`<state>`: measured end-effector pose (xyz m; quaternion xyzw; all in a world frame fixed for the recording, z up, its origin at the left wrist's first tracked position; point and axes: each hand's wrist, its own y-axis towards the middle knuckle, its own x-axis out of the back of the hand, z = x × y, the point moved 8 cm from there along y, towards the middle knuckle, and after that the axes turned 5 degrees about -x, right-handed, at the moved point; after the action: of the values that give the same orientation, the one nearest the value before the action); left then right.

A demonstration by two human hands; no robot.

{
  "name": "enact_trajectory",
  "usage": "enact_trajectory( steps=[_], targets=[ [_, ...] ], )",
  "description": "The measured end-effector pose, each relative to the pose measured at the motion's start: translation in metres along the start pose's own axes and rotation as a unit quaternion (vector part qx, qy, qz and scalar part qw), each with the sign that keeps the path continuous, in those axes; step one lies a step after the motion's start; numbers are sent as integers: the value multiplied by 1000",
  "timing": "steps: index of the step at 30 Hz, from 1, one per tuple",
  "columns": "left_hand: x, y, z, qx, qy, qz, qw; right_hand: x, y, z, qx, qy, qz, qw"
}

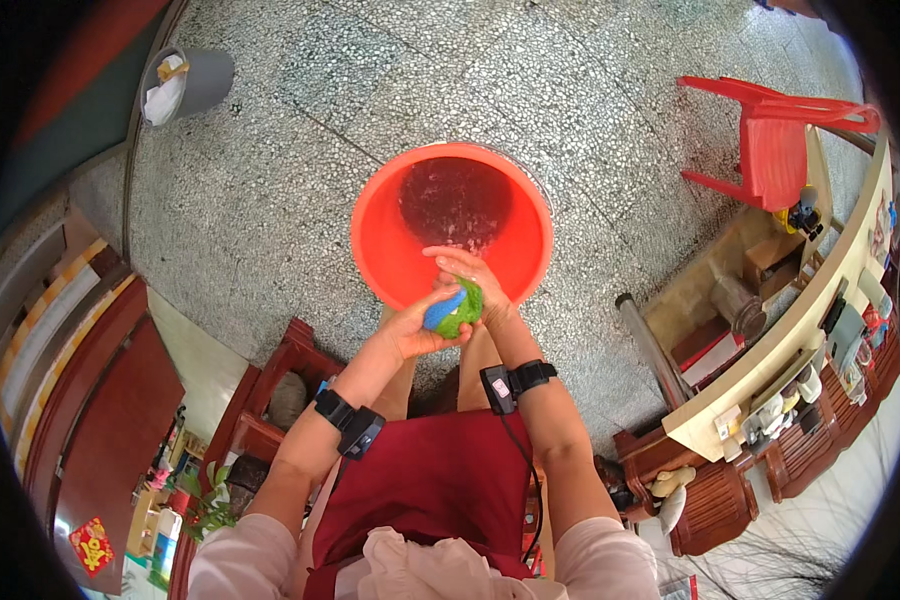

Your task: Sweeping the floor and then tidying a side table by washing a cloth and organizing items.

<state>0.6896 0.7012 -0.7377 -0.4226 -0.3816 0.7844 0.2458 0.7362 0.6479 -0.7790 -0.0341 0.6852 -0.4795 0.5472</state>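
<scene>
My left hand (417,327) is wrapped around a small rounded wad of green and blue fuzzy material (450,309), perhaps wool or cloth. A pale patch shows between the two colours. Against its far right side my right hand (471,271) presses with the palm, its fingers stretched out towards the left. Both hands are over the near rim of an orange-red plastic bucket (369,247). Inside the bucket, the bottom looks dark, with pale specks like foam or bubbles; whether it is liquid is hard to tell. The bucket stands on the floor between my legs.
Speckled terrazzo floor (285,195) surrounds the bucket. A grey waste bin (208,81) with paper lies far left. At right are a red plastic chair (776,154) and a long table (709,424) bearing several objects. A dark red wooden seat (259,409) is near my left arm. A cable (521,450) hangs from my right wrist device.
</scene>
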Motion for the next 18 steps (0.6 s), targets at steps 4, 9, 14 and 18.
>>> enact_trajectory(
  steps=[4, 9, 14, 18],
  targets=[
    [1, -4, -13, -23, 73, -42, 996, 8, 10, 4, 11, -14, -68, 998],
    [-9, -17, -29, -54, 94, -21, 994, -7, 15, 21, 0, -81, -68, 994],
    [-7, -26, -34, -48, 77, 39, 995, -65, -8, 58, 105, -125, 67, 984],
    [-40, -33, -20, -17, -116, 179, 977, -77, -17, 61, 90, -72, 121, 986]
  ],
)
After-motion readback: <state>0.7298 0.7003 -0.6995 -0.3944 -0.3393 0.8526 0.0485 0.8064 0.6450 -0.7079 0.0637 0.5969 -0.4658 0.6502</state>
